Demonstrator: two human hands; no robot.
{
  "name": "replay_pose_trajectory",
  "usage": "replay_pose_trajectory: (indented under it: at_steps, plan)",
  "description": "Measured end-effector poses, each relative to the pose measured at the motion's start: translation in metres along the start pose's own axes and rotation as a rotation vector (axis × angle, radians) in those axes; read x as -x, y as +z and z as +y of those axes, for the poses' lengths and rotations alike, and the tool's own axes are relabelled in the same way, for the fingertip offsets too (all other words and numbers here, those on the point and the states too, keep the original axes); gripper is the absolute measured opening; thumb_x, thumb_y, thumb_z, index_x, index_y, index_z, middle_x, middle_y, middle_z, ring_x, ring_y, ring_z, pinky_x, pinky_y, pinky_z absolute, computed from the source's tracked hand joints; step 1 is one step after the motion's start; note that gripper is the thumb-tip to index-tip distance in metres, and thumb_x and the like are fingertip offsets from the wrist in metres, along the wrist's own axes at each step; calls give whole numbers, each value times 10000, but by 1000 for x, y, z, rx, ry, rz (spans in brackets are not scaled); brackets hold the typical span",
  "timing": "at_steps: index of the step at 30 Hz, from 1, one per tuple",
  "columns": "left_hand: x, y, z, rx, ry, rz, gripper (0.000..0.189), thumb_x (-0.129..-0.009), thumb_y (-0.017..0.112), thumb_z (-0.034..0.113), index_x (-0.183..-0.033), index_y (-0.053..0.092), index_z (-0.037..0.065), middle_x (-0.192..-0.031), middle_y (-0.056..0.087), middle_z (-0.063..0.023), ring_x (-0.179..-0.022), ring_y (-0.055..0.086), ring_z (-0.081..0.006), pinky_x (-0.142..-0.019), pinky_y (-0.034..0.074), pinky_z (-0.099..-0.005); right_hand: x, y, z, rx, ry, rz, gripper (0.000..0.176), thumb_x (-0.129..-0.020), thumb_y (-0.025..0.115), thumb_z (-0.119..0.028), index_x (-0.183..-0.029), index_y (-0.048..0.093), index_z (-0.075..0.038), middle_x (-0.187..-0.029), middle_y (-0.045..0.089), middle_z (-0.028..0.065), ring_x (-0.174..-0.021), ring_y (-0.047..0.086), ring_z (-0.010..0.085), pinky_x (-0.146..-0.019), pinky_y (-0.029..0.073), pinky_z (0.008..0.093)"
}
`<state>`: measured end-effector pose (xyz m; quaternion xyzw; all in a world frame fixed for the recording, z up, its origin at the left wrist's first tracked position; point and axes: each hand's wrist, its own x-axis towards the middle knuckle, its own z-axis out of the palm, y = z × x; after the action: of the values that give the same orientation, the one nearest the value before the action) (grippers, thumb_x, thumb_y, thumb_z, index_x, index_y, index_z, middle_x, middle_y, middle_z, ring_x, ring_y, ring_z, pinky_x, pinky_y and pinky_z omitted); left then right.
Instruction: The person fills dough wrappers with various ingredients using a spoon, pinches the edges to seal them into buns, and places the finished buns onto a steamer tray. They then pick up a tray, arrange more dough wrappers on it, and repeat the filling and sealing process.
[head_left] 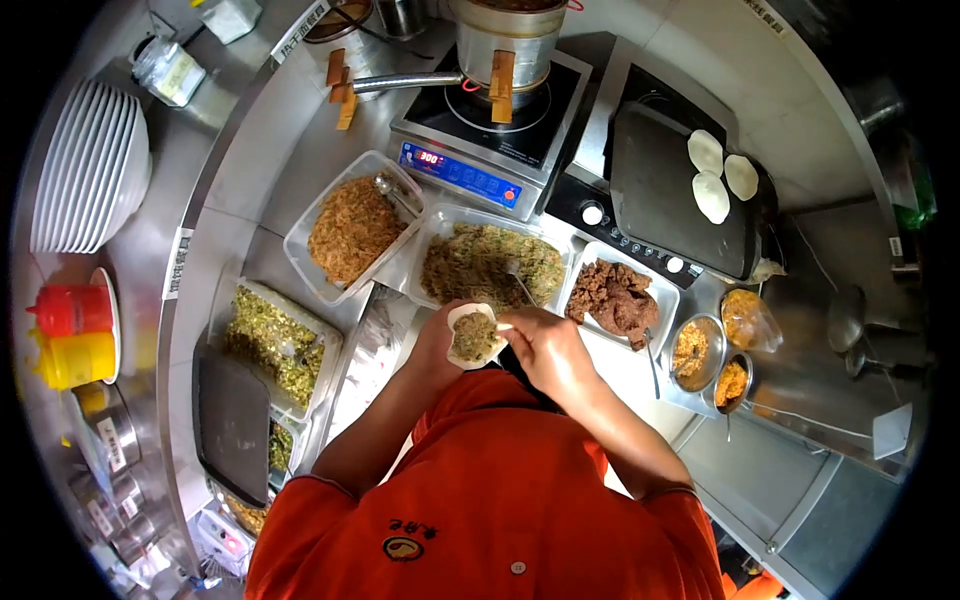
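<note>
A round dough wrapper [484,309] rests in my left hand [432,345], with a heap of greenish-brown minced filling [473,338] on it. My right hand [548,350] pinches the wrapper's right edge between thumb and fingers. Just beyond both hands stands a clear plastic tub [428,228] of similar filling, with a metal spoon [521,288] leaning in it. To its right, a white tray [665,293] holds dark brown minced meat [625,309]. An orange-brown shredded filling [352,228] fills another tub on the left.
An induction cooker [465,178] reading 300 carries a steel pot [505,50]. Three pale flatbreads [711,197] lie on a black griddle [650,190]. Steel bowls [711,345] stand right; a tub of chopped greens [280,345] and stacked white plates [95,170] are left.
</note>
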<state>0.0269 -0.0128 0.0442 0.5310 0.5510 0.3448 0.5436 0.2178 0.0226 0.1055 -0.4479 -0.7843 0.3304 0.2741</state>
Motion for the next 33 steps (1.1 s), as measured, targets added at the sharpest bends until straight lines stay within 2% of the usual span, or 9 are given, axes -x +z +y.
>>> replay_pose_trajectory:
  at_steps: [2, 4, 8, 10, 11, 14, 16, 18, 33]
  plan:
    - [-7, -3, -6, -67, 0, -70, 318, -934, 701, 198, -1186, 598, 34, -1063, 671, -72, -985, 675, -209, -863, 547, -323, 4, 0, -10, 31, 205, -131, 155, -903, 742, -83, -1004, 727, 33, -880, 732, 212, -760, 733, 346, -673, 581, 393]
    - [-17, -1, -10, 958, -439, -108, 365, -893, 760, 168, -1189, 599, 29, -1055, 669, -62, -989, 674, -203, -883, 542, -310, -6, -3, -7, -33, 221, -138, 155, -904, 744, -83, -1005, 727, 33, -886, 730, 217, -736, 728, 340, -654, 569, 392]
    - [1, -12, 24, 147, -44, -58, 174, -999, 560, 139, -1115, 636, 33, -1056, 666, -54, -976, 648, -124, -876, 527, -289, -9, -10, -4, -87, 177, -112, 156, -903, 747, -78, -1003, 726, 39, -901, 725, 227, -714, 723, 325, -623, 549, 395]
    - [-9, -18, 31, 1030, -495, -181, 246, -1037, 472, 157, -1163, 639, 29, -1110, 665, -56, -1011, 644, -118, -888, 530, -289, -6, -6, -11, -22, -34, -21, 147, -903, 739, -71, -1002, 725, 37, -924, 725, 228, -733, 728, 336, -639, 560, 409]
    - [-2, -17, 39, 221, -366, -122, 263, -1035, 481, 152, -1208, 634, 27, -1140, 670, -64, -1027, 648, -125, -908, 532, -290, -2, -7, -20, -4, 52, -65, 129, -898, 736, -61, -1000, 734, 19, -943, 731, 222, -757, 731, 356, -670, 580, 416]
    - [-4, -18, 22, 322, -67, -229, 522, -832, 832, 156, -1285, 596, 50, -1184, 675, -85, -1061, 647, -178, -959, 505, -321, -6, -3, -8, 8, 173, -184, 123, -903, 732, -58, -1013, 744, -5, -940, 736, 211, -748, 725, 368, -686, 591, 413]
    - [-4, -22, 18, 220, 5, -193, 387, -929, 735, 217, -1256, 611, 51, -1158, 680, -76, -1033, 661, -177, -933, 524, -319, -9, -5, -7, -32, 159, -139, 123, -909, 730, -63, -1016, 745, -4, -936, 741, 206, -731, 724, 360, -688, 603, 404]
    - [-13, -21, -10, 1220, -475, -332, 304, -1038, 569, 260, -1237, 622, 37, -1119, 690, -67, -1017, 674, -169, -914, 548, -322, -1, -4, -7, 54, 37, -142, 142, -921, 724, -76, -1027, 737, 19, -938, 743, 210, -711, 722, 347, -674, 604, 397]
    - [-12, -21, -19, 1101, -457, -275, 301, -1061, 537, 271, -1252, 604, 49, -1148, 675, -68, -1058, 673, -175, -907, 573, -360, -23, -6, -11, -59, 150, -303, 256, -915, 704, -32, -1160, 650, 20, -929, 727, 216, -807, 731, 368, -697, 600, 399]
